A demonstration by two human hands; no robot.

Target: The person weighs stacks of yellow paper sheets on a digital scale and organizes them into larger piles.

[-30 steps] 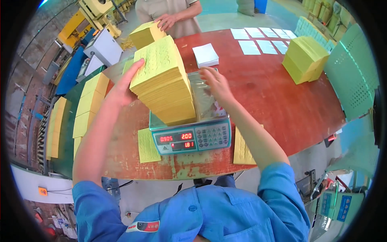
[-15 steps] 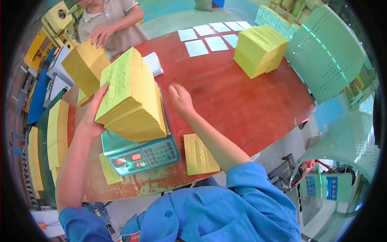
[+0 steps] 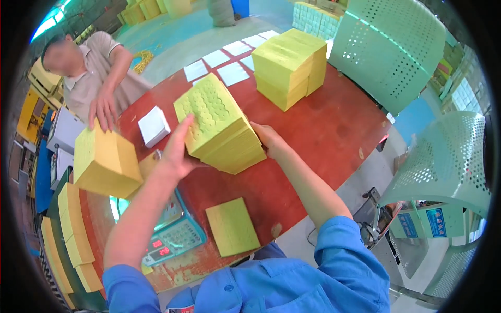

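A thick stack of yellow paper sheets (image 3: 222,125), with rows of curved cut marks on its top, is held between my two hands over the middle of the red table (image 3: 313,151). My left hand (image 3: 178,151) grips its left side, and my right hand (image 3: 268,140) presses against its right side. Below my left forearm is a teal digital scale (image 3: 182,235) with lit red digits, partly hidden by the arm. A thin yellow pad (image 3: 233,227) lies to the right of the scale.
Across the left side, a co-worker's hand (image 3: 103,107) rests on another yellow stack (image 3: 107,161). White sheets (image 3: 234,74) and a large yellow block (image 3: 289,68) occupy the far side. A small white stack (image 3: 154,127) stands nearby. Green perforated panels (image 3: 389,52) border the right.
The yellow paper stack has moved right, off the scale. My right hand, earlier apart from it, now holds its right side. The co-worker's stack has come nearer, over the scale's far left corner.
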